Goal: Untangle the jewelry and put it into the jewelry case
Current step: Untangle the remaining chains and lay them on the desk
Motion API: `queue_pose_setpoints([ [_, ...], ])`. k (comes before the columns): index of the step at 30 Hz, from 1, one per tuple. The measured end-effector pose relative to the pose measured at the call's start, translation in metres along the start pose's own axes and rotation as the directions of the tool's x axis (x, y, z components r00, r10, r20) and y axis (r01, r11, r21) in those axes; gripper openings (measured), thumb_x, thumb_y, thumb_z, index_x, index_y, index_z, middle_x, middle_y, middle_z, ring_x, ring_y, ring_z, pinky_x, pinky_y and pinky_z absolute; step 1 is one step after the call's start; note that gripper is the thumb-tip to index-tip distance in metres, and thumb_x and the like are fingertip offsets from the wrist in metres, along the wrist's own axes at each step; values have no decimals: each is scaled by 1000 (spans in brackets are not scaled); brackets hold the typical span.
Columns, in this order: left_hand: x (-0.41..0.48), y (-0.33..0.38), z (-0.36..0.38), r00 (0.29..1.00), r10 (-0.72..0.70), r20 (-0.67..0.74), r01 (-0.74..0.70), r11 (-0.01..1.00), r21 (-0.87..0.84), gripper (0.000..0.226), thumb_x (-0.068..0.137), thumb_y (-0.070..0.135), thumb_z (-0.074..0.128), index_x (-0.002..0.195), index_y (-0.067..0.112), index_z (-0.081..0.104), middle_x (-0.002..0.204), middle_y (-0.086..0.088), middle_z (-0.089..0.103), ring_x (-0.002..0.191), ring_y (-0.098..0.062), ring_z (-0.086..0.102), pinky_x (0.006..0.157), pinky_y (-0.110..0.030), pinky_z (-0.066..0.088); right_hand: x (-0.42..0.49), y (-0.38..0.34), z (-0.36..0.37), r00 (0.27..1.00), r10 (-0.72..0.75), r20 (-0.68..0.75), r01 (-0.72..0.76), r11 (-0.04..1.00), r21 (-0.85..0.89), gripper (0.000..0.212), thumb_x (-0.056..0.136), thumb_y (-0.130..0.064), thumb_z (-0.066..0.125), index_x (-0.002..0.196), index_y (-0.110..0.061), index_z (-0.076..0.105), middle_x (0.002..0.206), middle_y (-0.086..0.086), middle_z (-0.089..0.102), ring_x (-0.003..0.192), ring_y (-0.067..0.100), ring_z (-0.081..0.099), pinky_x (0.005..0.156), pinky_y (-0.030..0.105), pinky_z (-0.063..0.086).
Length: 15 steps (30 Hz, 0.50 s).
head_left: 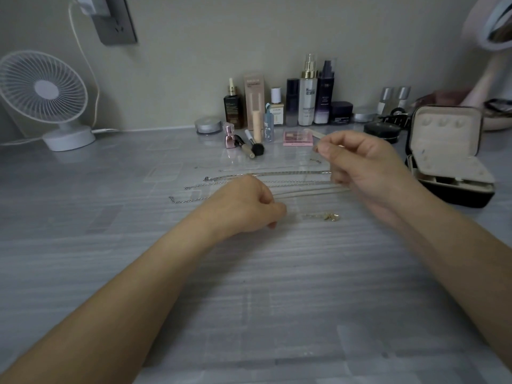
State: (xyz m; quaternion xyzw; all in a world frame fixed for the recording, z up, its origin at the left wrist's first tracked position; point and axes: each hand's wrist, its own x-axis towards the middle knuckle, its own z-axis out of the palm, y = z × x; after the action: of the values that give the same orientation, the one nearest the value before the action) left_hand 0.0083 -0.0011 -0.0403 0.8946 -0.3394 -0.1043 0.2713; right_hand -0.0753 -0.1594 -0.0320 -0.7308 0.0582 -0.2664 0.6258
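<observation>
Chains: several silver chains (266,174) laid straight, side by side on the table (249,273), between the hands; gold pendant chain (329,216) nearer, apart from them; right hand (365,173) raised, thumb and forefinger pinching a fine chain (316,147); left hand (246,206) curled low at the table, grip hidden, cannot tell what it holds; jewelry case (446,151) open, just right of the right hand; advice: lift one strand only, taut, clear of its neighbours, lower it in without dragging; writing: large "H" on clear bottle (307,98); other labels blurred.
</observation>
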Motion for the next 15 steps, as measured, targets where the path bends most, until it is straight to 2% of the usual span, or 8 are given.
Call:
queue_pose_setpoints([
  [2,-2,1,-4,999,20,39,-20,1000,-1,35,82,36,63,51,19,63,32,9,40,32,-5,37,47,-19,36,-1,-1,0,1000,-8,25,6,998,55,14,88,-13,57,78,-20,64,57,-18,61,48,7,30,51,18,33],
  [5,-5,1,-9,994,32,103,-34,999,17,30,79,42,67,60,18,70,50,4,49,48,-11,44,50,-21,38,-2,-1,2,998,-13,63,14,1000,-5,11,87,-12,58,80,-17,64,51,-20,56,46,5,31,50,17,33],
  [7,-7,1,-11,992,24,126,-27,999,29,29,75,47,69,72,18,72,63,2,58,57,-12,51,55,-23,42,-2,-1,3,996,-18,82,21,999,-43,9,85,-13,60,79,-17,65,54,-18,56,46,4,35,49,16,34],
  [9,-7,0,-10,996,31,80,-38,995,93,34,70,55,69,87,25,71,84,10,62,78,-9,58,70,-25,49,-3,0,4,994,-34,102,41,997,-67,5,81,-14,64,78,-18,68,63,-8,57,49,3,39,50,15,36],
  [11,-6,0,-6,996,86,-12,-84,986,142,40,68,60,67,100,36,65,103,15,56,98,-9,55,86,-31,48,-3,3,6,990,-39,138,53,993,-102,4,79,-13,66,79,-17,68,66,-3,59,50,0,44,51,13,38],
  [12,-5,2,-3,990,128,-53,-124,990,73,35,71,56,67,100,37,65,105,14,57,99,-7,54,85,-29,47,-4,4,7,986,-36,165,57,991,-124,4,79,-14,66,79,-17,68,64,-5,60,51,-1,44,51,12,38],
  [13,-5,3,-1,983,162,-82,-167,985,-52,24,75,49,68,95,36,67,102,12,61,93,-3,56,78,-23,47,-4,5,8,981,-30,193,59,988,-145,3,77,-15,67,79,-18,68,61,-7,59,50,0,44,50,13,38],
  [15,-6,7,0,976,191,-108,-215,935,-284,6,82,31,67,82,27,71,89,0,69,68,2,57,60,-15,44,-4,6,9,971,-19,238,59,985,-163,7,72,-22,68,78,-19,69,56,-2,56,48,5,42,48,16,37],
])
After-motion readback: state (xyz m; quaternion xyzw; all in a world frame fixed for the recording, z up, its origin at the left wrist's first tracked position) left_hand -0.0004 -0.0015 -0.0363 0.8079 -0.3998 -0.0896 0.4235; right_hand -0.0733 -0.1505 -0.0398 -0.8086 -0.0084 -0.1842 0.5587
